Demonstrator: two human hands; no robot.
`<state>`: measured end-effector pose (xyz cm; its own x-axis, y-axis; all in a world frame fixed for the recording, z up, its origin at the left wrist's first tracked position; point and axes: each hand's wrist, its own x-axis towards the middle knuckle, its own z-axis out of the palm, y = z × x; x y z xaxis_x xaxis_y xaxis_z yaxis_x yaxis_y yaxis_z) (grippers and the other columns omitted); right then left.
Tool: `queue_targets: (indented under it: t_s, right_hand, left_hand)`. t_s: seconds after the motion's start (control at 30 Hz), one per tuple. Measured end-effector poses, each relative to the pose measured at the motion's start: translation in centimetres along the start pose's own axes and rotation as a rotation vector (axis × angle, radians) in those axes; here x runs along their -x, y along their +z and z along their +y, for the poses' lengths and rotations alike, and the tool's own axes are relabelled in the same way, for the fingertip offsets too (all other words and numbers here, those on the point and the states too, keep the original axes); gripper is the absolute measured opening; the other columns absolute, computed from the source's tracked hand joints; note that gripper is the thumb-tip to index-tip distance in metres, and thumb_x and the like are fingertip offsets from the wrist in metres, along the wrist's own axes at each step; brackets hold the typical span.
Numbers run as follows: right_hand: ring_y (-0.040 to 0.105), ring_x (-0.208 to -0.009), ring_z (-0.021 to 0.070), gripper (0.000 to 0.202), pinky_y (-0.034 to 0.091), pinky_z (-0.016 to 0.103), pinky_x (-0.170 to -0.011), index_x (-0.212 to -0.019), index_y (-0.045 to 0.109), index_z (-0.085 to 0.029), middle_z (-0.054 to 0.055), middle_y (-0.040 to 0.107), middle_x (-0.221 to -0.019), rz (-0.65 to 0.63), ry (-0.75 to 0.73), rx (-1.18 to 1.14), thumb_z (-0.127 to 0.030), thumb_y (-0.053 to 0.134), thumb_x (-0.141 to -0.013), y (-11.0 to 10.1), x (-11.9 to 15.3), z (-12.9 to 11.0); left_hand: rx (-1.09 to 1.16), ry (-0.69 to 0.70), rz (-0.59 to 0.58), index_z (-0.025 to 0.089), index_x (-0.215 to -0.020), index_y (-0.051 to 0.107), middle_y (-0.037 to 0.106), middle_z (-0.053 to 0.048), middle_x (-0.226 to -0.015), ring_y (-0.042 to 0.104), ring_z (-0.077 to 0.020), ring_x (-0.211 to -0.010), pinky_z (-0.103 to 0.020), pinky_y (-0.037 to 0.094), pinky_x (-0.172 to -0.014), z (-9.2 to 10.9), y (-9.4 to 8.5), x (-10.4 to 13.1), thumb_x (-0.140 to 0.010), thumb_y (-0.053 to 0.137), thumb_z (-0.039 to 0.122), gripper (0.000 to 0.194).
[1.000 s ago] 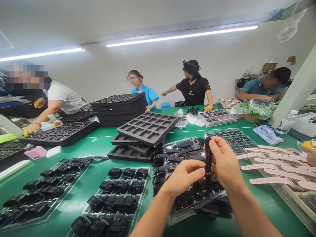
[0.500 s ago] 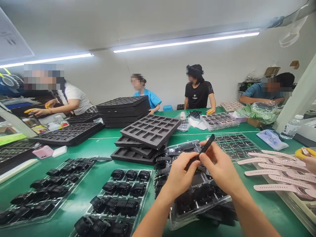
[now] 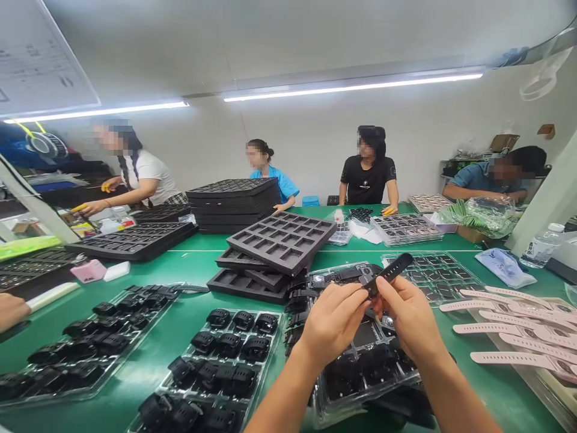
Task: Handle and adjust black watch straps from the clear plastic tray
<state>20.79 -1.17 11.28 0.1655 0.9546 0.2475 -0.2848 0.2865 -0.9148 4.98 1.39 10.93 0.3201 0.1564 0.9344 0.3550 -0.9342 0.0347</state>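
Note:
Both my hands meet above a clear plastic tray [image 3: 347, 415] of black watches. A black perforated watch strap [image 3: 393, 268] is pinched between them. My left hand [image 3: 336, 319] has its fingers closed round the strap's lower end, and that end is hidden by the fingers. The thumb and fingers of my right hand [image 3: 408, 313] grip the strap further up, and its rounded tip sticks out above them to the right. Under my hands lie more black watches [image 3: 347, 367], some with straps spread flat at the tray's back and left side.
Clear trays of black watches [image 3: 228, 346] stand at the left. Behind are grey foam trays [image 3: 283, 240]. Pink-strapped watches [image 3: 523, 343] lie right, near a bottle [image 3: 541, 245]. Several people work beyond the table [image 3: 180, 270]; another person's hand [image 3: 11, 311] is at the left edge.
The strap now tilts further right, with more of it showing above my right hand. The view has shifted slightly left. A person's gloved hand has left the right edge, and another hand appears at the left edge.

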Motion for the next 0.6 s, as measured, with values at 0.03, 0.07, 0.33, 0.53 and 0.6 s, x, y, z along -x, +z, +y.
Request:
queue_targets:
  t_s: [0.03,0.07,0.33,0.53,0.6]
  right_hand:
    - [0.054,-0.053,0.0123,0.039,0.046,0.023,-0.049,-0.074,0.068,-0.018,-0.001,0.061,-0.061,0.003,0.001,-0.009,-0.054,0.079,-0.082,0.04,0.03,0.01]
    - [0.054,-0.053,0.0121,0.038,0.046,0.023,-0.049,-0.074,0.067,-0.018,-0.001,0.062,-0.061,0.005,0.0,-0.014,-0.054,0.079,-0.082,0.09,0.06,0.02]
    - [0.052,-0.055,0.0137,0.042,0.046,0.025,-0.051,-0.07,0.064,-0.02,-0.002,0.056,-0.059,0.01,-0.051,0.126,-0.057,0.071,-0.088,0.17,0.23,-0.41]
    - [0.065,-0.1,0.0251,0.026,0.055,0.035,-0.082,-0.112,0.076,-0.028,0.006,0.072,-0.108,-0.184,-0.318,0.428,-0.044,0.064,-0.096,0.14,0.5,-0.41]
    - [0.063,-0.111,0.0261,0.032,0.054,0.038,-0.091,-0.125,0.071,-0.033,0.005,0.069,-0.124,-0.234,-0.312,0.468,-0.038,0.067,-0.093,0.07,0.57,-0.33]
  left_hand:
    - [-0.01,0.007,0.009,0.017,-0.12,0.064,0.076,-0.01,-0.105,0.072,-0.0185,-0.089,-0.031,0.059,-0.073,-0.03,0.05,0.05,-0.093,0.061,0.006,0.029]
    - [-0.016,0.014,0.017,0.016,-0.121,0.064,0.076,-0.011,-0.105,0.072,-0.0186,-0.088,-0.031,0.059,-0.073,-0.06,0.1,0.1,-0.093,0.061,0.006,0.03]
    - [-0.025,0.01,-0.047,0.016,-0.121,0.066,0.077,-0.012,-0.103,0.07,-0.02,-0.082,-0.033,0.058,-0.07,0.03,0.01,0.07,-0.092,0.062,0.006,0.031]
    - [0.099,-0.267,-0.041,0.02,-0.111,0.074,0.078,-0.009,-0.099,0.073,-0.0202,-0.086,-0.032,0.06,-0.076,0.5,-0.5,-0.38,-0.094,0.061,0.012,0.023]
    - [0.256,-0.496,-0.037,0.021,-0.104,0.077,0.079,-0.006,-0.095,0.074,-0.019,-0.085,-0.03,0.06,-0.079,0.65,-0.57,-0.48,-0.093,0.063,0.017,0.018]
